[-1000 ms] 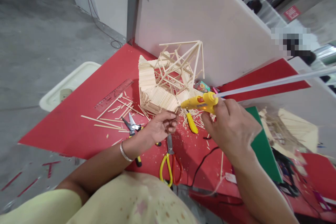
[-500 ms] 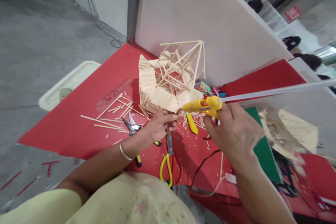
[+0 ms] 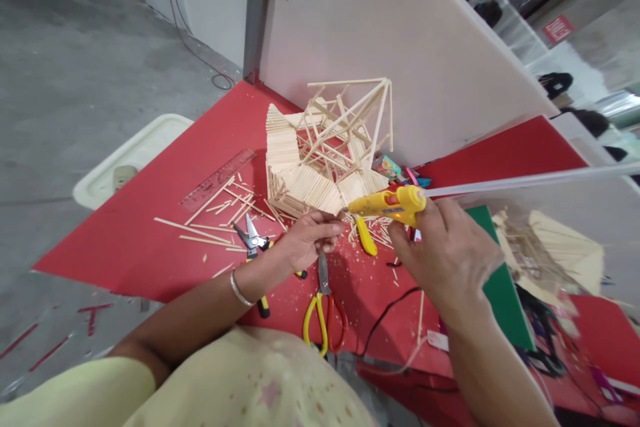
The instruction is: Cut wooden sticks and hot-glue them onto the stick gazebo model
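My right hand (image 3: 443, 250) is wrapped round a yellow glue gun (image 3: 387, 203), with a long clear glue stick (image 3: 510, 180) running out of its back. The gun's nozzle points left, close to the fingertips of my left hand (image 3: 313, 235). Those fingers are pinched together at the near edge of a wooden stick model (image 3: 307, 188); whatever they hold is too small to make out. The model has walls of stacked thin sticks and an open frame of longer sticks on top. Scissors (image 3: 323, 313) with one yellow and one red handle lie just below my left hand.
Loose sticks (image 3: 207, 237), pliers (image 3: 255, 243) and a clear ruler (image 3: 217, 180) lie on the red tabletop (image 3: 130, 240), left of my hands. A yellow cutter (image 3: 367, 235) lies below the gun. A white panel (image 3: 380, 33) stands behind the model; a green board (image 3: 505, 287) lies at right.
Almost nothing differs. The gun and both hands keep nearly the same pose, with the nozzle still by my left fingertips; the whole view has shifted very slightly.
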Available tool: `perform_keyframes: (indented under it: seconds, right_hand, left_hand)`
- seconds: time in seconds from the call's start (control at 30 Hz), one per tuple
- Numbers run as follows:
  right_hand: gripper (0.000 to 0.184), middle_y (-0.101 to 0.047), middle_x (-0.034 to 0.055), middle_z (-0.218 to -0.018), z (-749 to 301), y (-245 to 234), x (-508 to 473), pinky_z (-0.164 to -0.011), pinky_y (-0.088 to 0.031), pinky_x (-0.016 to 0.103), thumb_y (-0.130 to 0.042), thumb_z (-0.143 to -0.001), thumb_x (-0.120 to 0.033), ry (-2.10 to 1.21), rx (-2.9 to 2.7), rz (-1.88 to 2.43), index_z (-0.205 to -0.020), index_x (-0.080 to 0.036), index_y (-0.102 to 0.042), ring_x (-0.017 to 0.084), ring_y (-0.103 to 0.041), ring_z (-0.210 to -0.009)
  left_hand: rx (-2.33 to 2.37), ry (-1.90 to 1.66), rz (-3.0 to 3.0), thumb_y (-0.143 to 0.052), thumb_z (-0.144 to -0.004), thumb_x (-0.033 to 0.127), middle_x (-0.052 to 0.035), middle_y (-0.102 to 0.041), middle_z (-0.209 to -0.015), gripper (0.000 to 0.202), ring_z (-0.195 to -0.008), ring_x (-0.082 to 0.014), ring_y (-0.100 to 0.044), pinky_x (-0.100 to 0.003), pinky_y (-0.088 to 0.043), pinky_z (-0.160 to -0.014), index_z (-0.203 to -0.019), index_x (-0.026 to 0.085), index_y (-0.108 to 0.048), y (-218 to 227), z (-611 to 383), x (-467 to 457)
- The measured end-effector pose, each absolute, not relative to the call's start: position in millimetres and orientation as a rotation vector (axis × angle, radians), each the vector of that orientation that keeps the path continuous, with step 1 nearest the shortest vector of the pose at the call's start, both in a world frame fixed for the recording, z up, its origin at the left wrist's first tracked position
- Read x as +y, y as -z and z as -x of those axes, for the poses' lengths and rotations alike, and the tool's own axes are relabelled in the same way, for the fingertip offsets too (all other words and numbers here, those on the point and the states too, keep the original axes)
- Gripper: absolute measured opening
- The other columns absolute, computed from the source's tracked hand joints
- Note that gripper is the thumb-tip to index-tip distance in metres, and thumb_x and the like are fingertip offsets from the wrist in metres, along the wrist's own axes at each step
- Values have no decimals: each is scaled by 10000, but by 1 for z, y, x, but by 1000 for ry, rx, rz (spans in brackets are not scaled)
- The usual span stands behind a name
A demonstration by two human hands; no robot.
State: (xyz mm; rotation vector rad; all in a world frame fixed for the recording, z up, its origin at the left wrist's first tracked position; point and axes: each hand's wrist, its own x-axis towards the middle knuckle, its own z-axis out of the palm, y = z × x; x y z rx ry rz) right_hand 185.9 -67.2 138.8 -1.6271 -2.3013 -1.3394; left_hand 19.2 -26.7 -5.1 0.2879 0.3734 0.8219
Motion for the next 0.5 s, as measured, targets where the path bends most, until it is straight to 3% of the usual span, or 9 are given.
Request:
perform_keyframes:
  seconds: [0.17, 0.3, 0.4, 0.5]
  right_hand:
    - [290, -622, 47, -802, -187, -140, -70, -573, -302, 292, -567, -835, -375, 1291, -2264, 1676, -1006, -151, -638, 165, -527, -678]
    - [280, -629, 49, -793, -190, -141, -75, -562, -294, 291, -575, -828, -385, 1308, -2216, 1706, -961, -148, -640, 165, -535, -660]
    - [289, -636, 48, -794, -192, -141, -78, -560, -302, 290, -589, -824, -378, 1294, -2212, 1702, -977, -140, -645, 166, -542, -663]
    - [263, -634, 42, -782, -192, -140, -79, -558, -322, 282, -604, -821, -368, 1276, -2220, 1672, -946, -142, -653, 157, -539, -648]
  left_hand:
    - [531, -775, -432, -875, -578, 309, 1, -604, -589, 322, -433, -58, -494, -179, -303, -385, -714, 120, -653, 18, -21, -30]
    - [618, -824, -464, -894, -533, 336, 37, -519, -468, 392, -367, -50, -429, -184, -258, -369, -591, 139, -560, 23, -20, -34]
    - [504, -841, -378, -876, -582, 309, 67, -454, -459, 359, -377, -32, -373, -174, -239, -382, -630, 143, -562, 15, -16, -34]
    - [416, -858, -263, -874, -588, 238, 59, -480, -556, 319, -453, -25, -405, -149, -241, -400, -733, 134, -609, 3, -13, -33]
